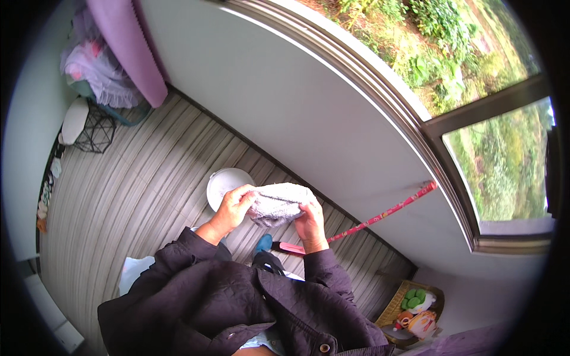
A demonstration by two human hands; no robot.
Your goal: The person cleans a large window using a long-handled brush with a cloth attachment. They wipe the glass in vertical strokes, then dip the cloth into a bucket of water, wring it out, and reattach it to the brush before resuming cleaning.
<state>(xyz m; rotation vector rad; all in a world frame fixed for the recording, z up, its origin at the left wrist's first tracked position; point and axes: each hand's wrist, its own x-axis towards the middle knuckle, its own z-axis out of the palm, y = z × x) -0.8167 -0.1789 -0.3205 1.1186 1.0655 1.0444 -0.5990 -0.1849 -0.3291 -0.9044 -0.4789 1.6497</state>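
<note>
Between my two hands a grey-white cloth (278, 203), bunched and folded, hangs in front of my chest. My left hand (230, 211) pinches its left end between thumb and fingers. The right end is gripped by my right hand (310, 224), thumb on top. Beyond my left hand, a white round bucket (221, 180) stands on the floor; the cloth and hand cover part of it. Past my right hand, a red patterned pole (380, 216) leans against the wall below the window, with a pink and black piece (291, 247) near its lower end.
A wicker basket (395, 301) with plush toys stands at the lower right. A wide window (481, 166) runs along the right wall. At the far left are a pink curtain (127, 47), a black wire frame (95, 127) and piled sheer fabric (98, 71). My blue-covered foot (265, 242) is below the cloth.
</note>
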